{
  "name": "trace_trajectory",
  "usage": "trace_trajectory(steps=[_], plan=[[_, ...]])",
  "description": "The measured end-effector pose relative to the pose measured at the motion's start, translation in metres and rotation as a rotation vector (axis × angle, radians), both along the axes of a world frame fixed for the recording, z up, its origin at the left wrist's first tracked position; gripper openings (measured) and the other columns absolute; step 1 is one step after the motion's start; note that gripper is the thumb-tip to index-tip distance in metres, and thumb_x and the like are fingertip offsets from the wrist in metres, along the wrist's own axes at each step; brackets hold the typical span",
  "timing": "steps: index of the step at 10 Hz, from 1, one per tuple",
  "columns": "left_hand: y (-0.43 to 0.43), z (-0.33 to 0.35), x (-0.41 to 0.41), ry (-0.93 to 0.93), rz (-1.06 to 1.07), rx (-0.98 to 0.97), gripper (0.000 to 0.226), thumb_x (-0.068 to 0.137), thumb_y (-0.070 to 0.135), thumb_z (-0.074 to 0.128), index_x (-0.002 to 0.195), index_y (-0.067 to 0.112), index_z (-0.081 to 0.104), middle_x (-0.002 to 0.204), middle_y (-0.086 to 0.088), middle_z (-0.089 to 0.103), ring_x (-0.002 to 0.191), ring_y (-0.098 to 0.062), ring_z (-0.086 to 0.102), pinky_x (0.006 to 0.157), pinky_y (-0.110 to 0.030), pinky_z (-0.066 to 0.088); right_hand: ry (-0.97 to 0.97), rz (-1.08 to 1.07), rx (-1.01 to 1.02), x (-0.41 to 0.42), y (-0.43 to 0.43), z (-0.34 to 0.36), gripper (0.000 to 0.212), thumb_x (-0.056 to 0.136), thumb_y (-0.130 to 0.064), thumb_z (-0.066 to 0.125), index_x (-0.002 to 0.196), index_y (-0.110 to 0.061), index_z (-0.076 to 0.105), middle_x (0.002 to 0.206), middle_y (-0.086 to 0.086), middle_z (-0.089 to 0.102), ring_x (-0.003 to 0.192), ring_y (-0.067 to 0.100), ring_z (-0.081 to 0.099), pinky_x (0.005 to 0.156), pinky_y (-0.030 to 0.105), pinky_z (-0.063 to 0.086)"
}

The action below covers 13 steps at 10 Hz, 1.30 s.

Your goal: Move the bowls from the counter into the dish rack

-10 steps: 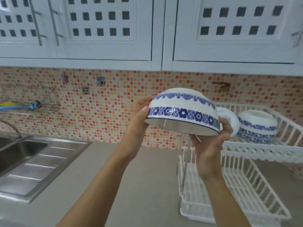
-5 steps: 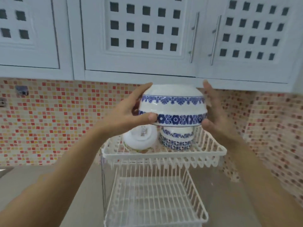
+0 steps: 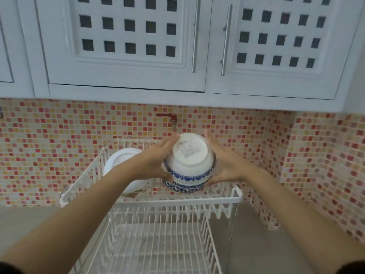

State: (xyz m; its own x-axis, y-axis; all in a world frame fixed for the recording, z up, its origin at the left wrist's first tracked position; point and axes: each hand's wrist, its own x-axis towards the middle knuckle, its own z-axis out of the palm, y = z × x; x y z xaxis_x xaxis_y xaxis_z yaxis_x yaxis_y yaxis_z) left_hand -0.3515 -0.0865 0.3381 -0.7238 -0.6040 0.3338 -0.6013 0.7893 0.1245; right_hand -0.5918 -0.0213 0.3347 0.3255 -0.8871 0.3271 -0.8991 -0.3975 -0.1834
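Observation:
A white bowl with blue flower bands (image 3: 189, 165) is upside down, its base facing me, in the top tier of the white dish rack (image 3: 177, 200). It sits over another blue-patterned bowl (image 3: 183, 188), whose rim shows just beneath it. My left hand (image 3: 158, 163) grips its left side and my right hand (image 3: 223, 165) its right side. A white bowl (image 3: 120, 161) leans in the rack's left part, partly hidden by my left forearm.
The rack's lower tier (image 3: 158, 244) is bare wire. The rack stands on a grey counter (image 3: 266, 244) in a corner of red and yellow mosaic wall tiles. White cabinets (image 3: 138, 46) hang overhead, and a small wall tap (image 3: 173, 121) is just behind the rack.
Both hands have lowered the bowl from above the rack down onto the patterned bowl in the top tier. The view has tilted down over the rack.

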Motion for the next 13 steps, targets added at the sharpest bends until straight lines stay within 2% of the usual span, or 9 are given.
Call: trace_trajectory(steps=[1, 2, 3, 5, 7, 9, 11, 12, 13], plan=[[0.000, -0.008, -0.007, -0.030, 0.024, -0.010, 0.123, 0.069, 0.038, 0.081, 0.153, 0.022, -0.007, 0.163, 0.002, -0.004, 0.148, -0.021, 0.016, 0.119, -0.031, 0.016, 0.001, -0.025, 0.006, -0.002, -0.008, -0.010, 0.146, 0.052, -0.057, 0.084, 0.147, -0.030, -0.024, 0.161, -0.005, 0.002, 0.147, 0.014, 0.011, 0.119, 0.035, 0.015], [0.004, -0.020, -0.012, -0.054, 0.045, -0.041, 0.120, 0.072, 0.038, 0.079, 0.153, 0.020, -0.008, 0.162, 0.001, -0.011, 0.148, -0.023, 0.018, 0.120, -0.036, 0.021, 0.034, -0.093, -0.034, -0.004, -0.014, -0.024, 0.140, 0.046, -0.058, 0.084, 0.148, -0.031, -0.009, 0.158, -0.004, 0.006, 0.141, 0.022, 0.028, 0.113, 0.044, 0.035], [0.006, -0.026, -0.014, -0.050, 0.046, -0.071, 0.118, 0.073, 0.040, 0.078, 0.153, 0.018, -0.007, 0.162, -0.001, -0.011, 0.147, -0.023, 0.022, 0.117, -0.033, 0.025, 0.077, -0.108, -0.063, -0.003, -0.013, -0.030, 0.136, 0.046, -0.061, 0.081, 0.147, -0.031, -0.004, 0.157, -0.005, 0.008, 0.137, 0.025, 0.035, 0.102, 0.047, 0.046], [0.011, -0.038, -0.011, -0.020, 0.068, -0.067, 0.114, 0.075, 0.038, 0.076, 0.153, 0.016, -0.004, 0.162, -0.002, -0.009, 0.146, -0.020, 0.025, 0.111, -0.030, 0.034, 0.214, -0.140, -0.091, 0.002, -0.012, -0.032, 0.133, 0.048, -0.059, 0.082, 0.148, -0.025, 0.001, 0.156, 0.000, 0.014, 0.133, 0.024, 0.042, 0.093, 0.045, 0.051], [0.007, -0.046, -0.009, 0.008, 0.062, -0.091, 0.115, 0.076, 0.036, 0.076, 0.152, 0.017, -0.008, 0.162, -0.001, -0.011, 0.147, -0.018, 0.022, 0.112, -0.026, 0.031, 0.262, -0.152, -0.104, 0.002, -0.017, -0.034, 0.136, 0.046, -0.060, 0.083, 0.148, -0.023, 0.000, 0.155, 0.000, 0.016, 0.134, 0.023, 0.038, 0.093, 0.045, 0.051], [0.004, -0.053, -0.010, 0.036, 0.039, -0.120, 0.118, 0.077, 0.029, 0.077, 0.149, 0.017, -0.016, 0.161, -0.004, -0.014, 0.150, -0.020, 0.008, 0.114, -0.022, 0.021, 0.264, -0.152, -0.136, 0.000, -0.020, -0.040, 0.139, 0.047, -0.064, 0.080, 0.149, -0.023, -0.006, 0.158, 0.000, 0.011, 0.137, 0.022, 0.036, 0.105, 0.040, 0.042], [0.024, -0.042, -0.002, 0.035, 0.084, 0.010, 0.120, 0.082, 0.033, 0.071, 0.132, 0.025, -0.038, 0.153, 0.002, -0.036, 0.145, -0.007, -0.012, 0.117, -0.024, 0.018, 0.120, -0.121, 0.037, -0.005, -0.005, -0.031, 0.141, 0.058, -0.060, 0.079, 0.146, -0.026, -0.026, 0.158, -0.004, -0.024, 0.148, 0.016, -0.007, 0.121, 0.040, 0.011], [0.051, -0.019, 0.011, 0.186, 0.137, -0.013, 0.099, 0.093, 0.031, 0.056, 0.137, 0.027, -0.033, 0.147, 0.016, -0.034, 0.131, 0.007, -0.009, 0.108, -0.014, 0.009, 0.004, -0.126, 0.042, -0.003, 0.022, -0.014, 0.123, 0.075, -0.050, 0.072, 0.146, -0.027, -0.025, 0.152, -0.017, -0.029, 0.140, -0.001, -0.019, 0.120, 0.032, -0.002], [0.068, -0.001, 0.018, 0.227, 0.137, -0.033, 0.079, 0.098, 0.033, 0.045, 0.151, 0.024, -0.013, 0.157, 0.014, -0.016, 0.138, 0.004, -0.001, 0.109, -0.016, 0.008, -0.003, -0.128, -0.064, 0.008, 0.034, -0.004, 0.092, 0.090, -0.043, 0.056, 0.151, -0.023, -0.009, 0.159, -0.012, -0.013, 0.143, -0.001, -0.008, 0.123, 0.036, 0.005]])
